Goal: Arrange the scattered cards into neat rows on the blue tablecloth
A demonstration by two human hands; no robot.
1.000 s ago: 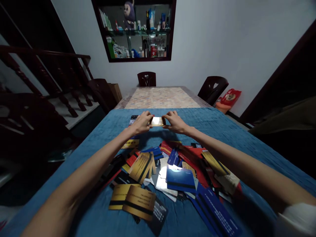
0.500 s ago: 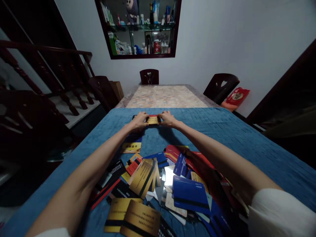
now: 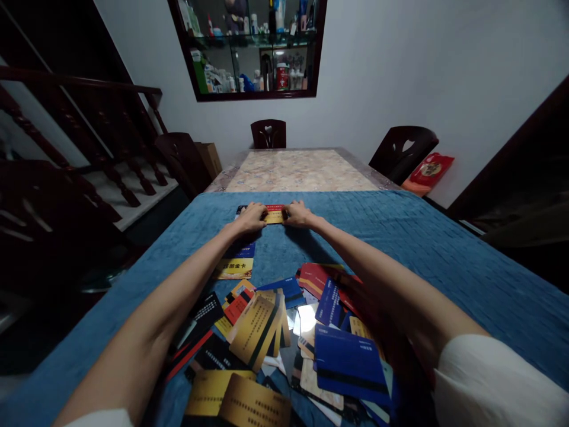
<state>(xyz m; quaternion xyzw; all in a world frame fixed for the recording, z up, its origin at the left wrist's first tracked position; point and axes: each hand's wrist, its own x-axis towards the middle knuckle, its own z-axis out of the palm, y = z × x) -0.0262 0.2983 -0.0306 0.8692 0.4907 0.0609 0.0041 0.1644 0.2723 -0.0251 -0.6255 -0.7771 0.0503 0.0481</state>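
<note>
At the far part of the blue cloth (image 3: 355, 237), a gold card (image 3: 274, 219) lies over a red card (image 3: 275, 207), whose upper strip shows. My left hand (image 3: 251, 218) grips the gold card's left edge with curled fingers. On the opposite edge, my right hand (image 3: 299, 214) holds it the same way. Beyond my left hand the corner of a dark card (image 3: 240, 209) peeks out. Under my left forearm, a yellow card (image 3: 235, 268) overlaps a blue card (image 3: 246, 250).
Nearer me is a loose heap of cards: gold cards (image 3: 255, 332), blue cards (image 3: 351, 362), red cards (image 3: 315, 277) and black ones (image 3: 217, 353). Past the cloth, the patterned tabletop (image 3: 293, 169) continues between chairs (image 3: 402, 151). A stair railing (image 3: 80, 83) stands at left.
The gold card has come down flatter, and more of the red card's strip shows above it. The view has tilted slightly downward. Both hands remain in nearly the same place.
</note>
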